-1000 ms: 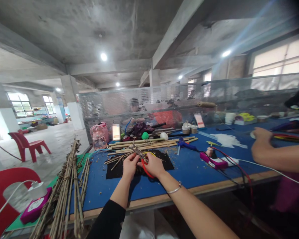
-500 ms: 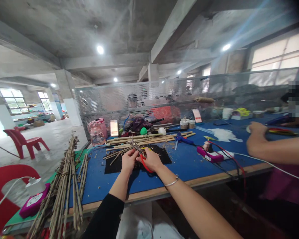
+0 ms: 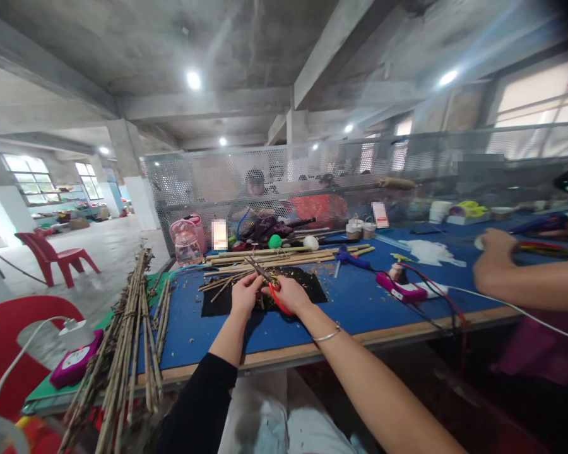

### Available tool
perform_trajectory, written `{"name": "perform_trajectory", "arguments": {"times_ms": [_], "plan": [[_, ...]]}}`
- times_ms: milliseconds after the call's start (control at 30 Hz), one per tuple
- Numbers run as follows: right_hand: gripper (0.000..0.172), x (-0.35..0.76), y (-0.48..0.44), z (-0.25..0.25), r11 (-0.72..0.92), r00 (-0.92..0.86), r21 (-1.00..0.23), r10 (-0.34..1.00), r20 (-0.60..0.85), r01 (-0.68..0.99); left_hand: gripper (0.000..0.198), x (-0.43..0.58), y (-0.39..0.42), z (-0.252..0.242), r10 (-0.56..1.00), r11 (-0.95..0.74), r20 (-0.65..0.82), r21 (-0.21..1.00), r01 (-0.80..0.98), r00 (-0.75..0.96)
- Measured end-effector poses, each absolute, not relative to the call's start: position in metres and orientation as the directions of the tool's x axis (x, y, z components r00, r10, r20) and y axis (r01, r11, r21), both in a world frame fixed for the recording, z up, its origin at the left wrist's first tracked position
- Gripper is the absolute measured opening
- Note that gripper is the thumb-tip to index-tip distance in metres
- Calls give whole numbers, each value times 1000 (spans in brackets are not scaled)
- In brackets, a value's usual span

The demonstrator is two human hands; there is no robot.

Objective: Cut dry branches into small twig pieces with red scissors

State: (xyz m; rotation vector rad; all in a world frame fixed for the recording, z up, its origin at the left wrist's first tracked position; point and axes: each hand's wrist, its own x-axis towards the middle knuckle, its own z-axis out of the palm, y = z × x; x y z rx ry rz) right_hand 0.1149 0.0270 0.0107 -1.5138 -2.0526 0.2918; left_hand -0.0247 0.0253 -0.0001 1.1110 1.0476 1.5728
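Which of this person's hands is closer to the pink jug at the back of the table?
Left. The left hand sits in front of the pink jug, slightly to its right; the right hand, gripping red-handled shears, lies farther right.

The head-worn camera looked forward and slightly down from just behind the forearms. The left hand [image 3: 243,295] and right hand [image 3: 288,294] sat close, mid-frame. The table [image 3: 360,312] stretched beyond them, with the ceiling [image 3: 170,50] high above.
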Motion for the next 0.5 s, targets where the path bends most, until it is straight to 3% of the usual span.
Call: {"name": "perform_trajectory", "arguments": {"times_ms": [267, 500], "plan": [[56, 115, 28, 10, 307, -192, -416, 936, 295, 856, 50, -25, 24, 3, 965, -172, 110, 952, -254, -239], [57, 113, 22, 13, 348, -206, -381, 907, 367, 857, 47, -26, 28, -2, 963, -217, 170, 950, -223, -211]]}}
